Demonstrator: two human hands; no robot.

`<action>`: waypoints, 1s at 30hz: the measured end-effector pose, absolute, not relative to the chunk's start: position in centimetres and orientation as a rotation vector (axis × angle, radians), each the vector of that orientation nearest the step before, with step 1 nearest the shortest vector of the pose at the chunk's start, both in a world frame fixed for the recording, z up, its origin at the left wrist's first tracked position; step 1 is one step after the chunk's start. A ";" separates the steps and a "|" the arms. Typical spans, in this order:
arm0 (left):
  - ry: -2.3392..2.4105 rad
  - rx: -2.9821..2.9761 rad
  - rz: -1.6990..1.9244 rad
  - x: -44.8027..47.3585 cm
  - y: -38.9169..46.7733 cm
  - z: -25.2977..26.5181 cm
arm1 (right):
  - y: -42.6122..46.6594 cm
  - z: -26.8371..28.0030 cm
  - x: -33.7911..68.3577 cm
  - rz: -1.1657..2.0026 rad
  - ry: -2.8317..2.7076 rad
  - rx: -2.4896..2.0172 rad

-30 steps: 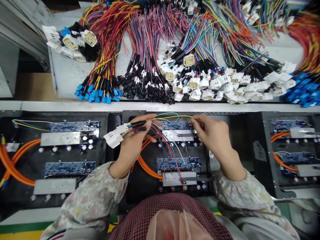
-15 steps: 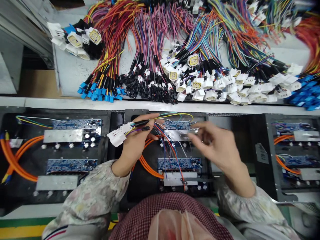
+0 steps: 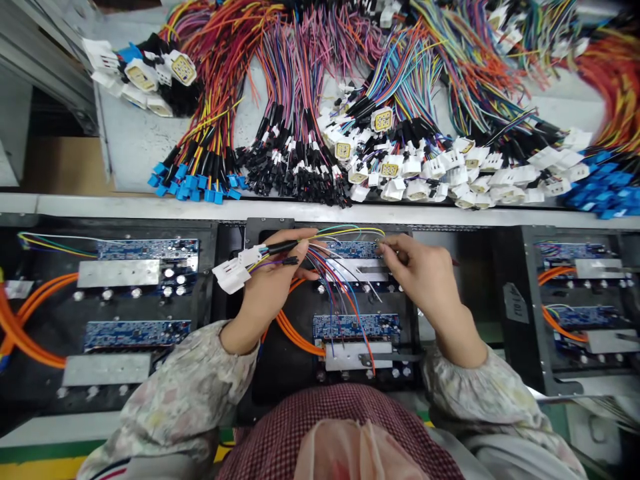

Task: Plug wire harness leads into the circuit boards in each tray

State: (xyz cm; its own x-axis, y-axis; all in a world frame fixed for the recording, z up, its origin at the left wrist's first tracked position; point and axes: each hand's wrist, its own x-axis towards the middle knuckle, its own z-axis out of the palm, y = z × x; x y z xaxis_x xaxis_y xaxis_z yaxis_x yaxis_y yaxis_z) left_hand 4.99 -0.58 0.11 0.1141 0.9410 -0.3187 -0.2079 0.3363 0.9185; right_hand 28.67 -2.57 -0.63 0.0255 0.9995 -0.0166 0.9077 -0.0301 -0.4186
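Note:
My left hand (image 3: 267, 287) is closed around a wiring harness near its black sleeve (image 3: 281, 247). The harness's white connector (image 3: 231, 275) sticks out to the left, with a small black plug (image 3: 290, 261) beside it. From my fingers, red, blue, white and other wires (image 3: 345, 287) fan out to the right and down. My right hand (image 3: 425, 277) pinches the far end of a yellow wire (image 3: 373, 231) with thumb and forefinger, over the upper blue circuit board (image 3: 345, 249). The lower circuit board (image 3: 357, 325) sits below, inside the black case (image 3: 295, 373).
Orange cables (image 3: 293, 330) loop at the case's left side. More cases with boards stand left (image 3: 130, 330) and right (image 3: 595, 320). Behind a pale ledge (image 3: 125, 207), harnesses with white connectors (image 3: 415, 177), black plugs (image 3: 305, 170) and blue connectors (image 3: 193, 183) lie in bunches.
My right hand has come in slightly and its fingers have closed on the yellow wire's end. My left hand keeps its hold; the loose wires have shifted, and the view has moved slightly.

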 end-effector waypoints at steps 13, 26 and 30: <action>1.100 0.843 0.995 4.9 -0.5 0.0 | -2.2 -0.7 28.8 0.476 -1.930 -2.015; 1.132 0.897 1.026 4.9 -0.5 -0.1 | -2.0 -1.1 28.3 0.441 -1.920 -2.002; 1.161 0.892 1.015 4.9 -0.5 -0.1 | -1.8 -1.2 27.9 0.453 -1.912 -2.005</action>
State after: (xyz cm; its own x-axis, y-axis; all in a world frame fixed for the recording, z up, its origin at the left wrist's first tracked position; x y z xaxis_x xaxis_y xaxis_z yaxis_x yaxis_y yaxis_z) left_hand 4.90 -0.51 -0.06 0.0941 0.9515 -0.2929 -0.1626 0.3049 0.9384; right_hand 27.90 -1.81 -1.22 0.0476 0.9989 -0.0007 0.8929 -0.0429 -0.4482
